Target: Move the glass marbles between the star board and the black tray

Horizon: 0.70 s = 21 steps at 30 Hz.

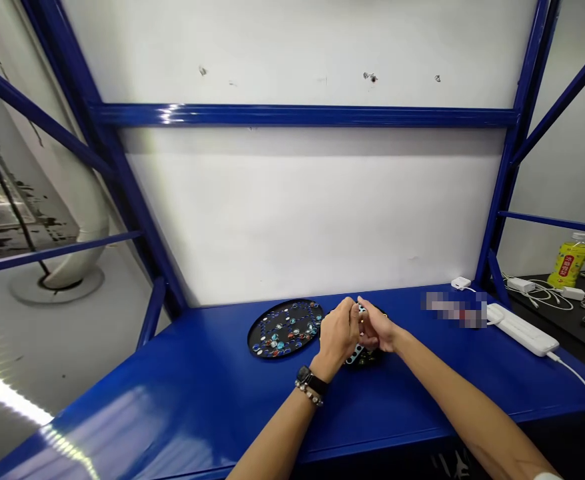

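The left hand (pixel 339 331) and right hand (pixel 376 329), both closed, pinch a pale-blue dotted strip (pixel 354 355) lying lengthwise away from the person, above a dark tray (pixel 371 358) on the blue tabletop (pixel 197 380), the left hand nearer a black round tray (pixel 285 328).

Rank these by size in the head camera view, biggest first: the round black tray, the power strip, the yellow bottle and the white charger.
1. Round black tray and power strip: they look about alike, so unranked.
2. Yellow bottle, though it stands farther back.
3. White charger.
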{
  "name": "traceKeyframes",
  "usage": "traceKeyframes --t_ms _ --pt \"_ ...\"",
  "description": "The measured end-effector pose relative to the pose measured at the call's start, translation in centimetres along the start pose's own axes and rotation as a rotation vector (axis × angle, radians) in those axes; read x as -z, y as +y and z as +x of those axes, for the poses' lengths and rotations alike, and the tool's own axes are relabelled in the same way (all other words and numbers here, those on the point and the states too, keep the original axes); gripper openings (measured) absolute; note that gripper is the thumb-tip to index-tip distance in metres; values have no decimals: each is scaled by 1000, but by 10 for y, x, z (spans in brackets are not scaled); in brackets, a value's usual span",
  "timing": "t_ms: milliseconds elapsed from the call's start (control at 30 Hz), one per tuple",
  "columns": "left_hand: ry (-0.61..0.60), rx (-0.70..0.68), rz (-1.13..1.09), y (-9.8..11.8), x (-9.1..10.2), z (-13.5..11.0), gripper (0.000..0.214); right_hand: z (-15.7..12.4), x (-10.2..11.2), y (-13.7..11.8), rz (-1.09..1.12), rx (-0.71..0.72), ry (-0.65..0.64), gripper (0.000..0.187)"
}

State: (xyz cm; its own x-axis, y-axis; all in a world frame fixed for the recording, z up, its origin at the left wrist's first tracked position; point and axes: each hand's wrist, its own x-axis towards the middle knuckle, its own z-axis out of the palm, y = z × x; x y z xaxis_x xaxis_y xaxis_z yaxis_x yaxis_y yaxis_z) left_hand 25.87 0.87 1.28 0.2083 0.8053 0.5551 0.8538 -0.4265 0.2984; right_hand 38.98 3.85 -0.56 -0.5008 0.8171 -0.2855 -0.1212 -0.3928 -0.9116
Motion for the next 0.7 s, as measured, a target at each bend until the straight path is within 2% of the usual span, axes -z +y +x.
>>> traceKeyframes --t_ms 67,167,267,400,500,567,700 --pt "-8 -76 61 2 0 4 27 1 -11 7 152 -62 -45 56" --pt "-80 -190 92 5 -4 5 22 5 -15 13 313 -44 59 54" --pt "-121 -225 59 4 -7 3 21 6 -10 10 395 8 158 46" --pt "-92 -236 -23 2 -2 -6 21 1 4 -3 455 141 220 38" --pt "-271 -322 -31 2 3 -21 24 -5 22 -11 499 262 257 36" --pt "-389 -408 17 3 4 -34 18 -8 34 -14 508 270 290 35" --pt "-395 -473 203 11 2 -51 13 -8 45 -13 487 270 310 34"
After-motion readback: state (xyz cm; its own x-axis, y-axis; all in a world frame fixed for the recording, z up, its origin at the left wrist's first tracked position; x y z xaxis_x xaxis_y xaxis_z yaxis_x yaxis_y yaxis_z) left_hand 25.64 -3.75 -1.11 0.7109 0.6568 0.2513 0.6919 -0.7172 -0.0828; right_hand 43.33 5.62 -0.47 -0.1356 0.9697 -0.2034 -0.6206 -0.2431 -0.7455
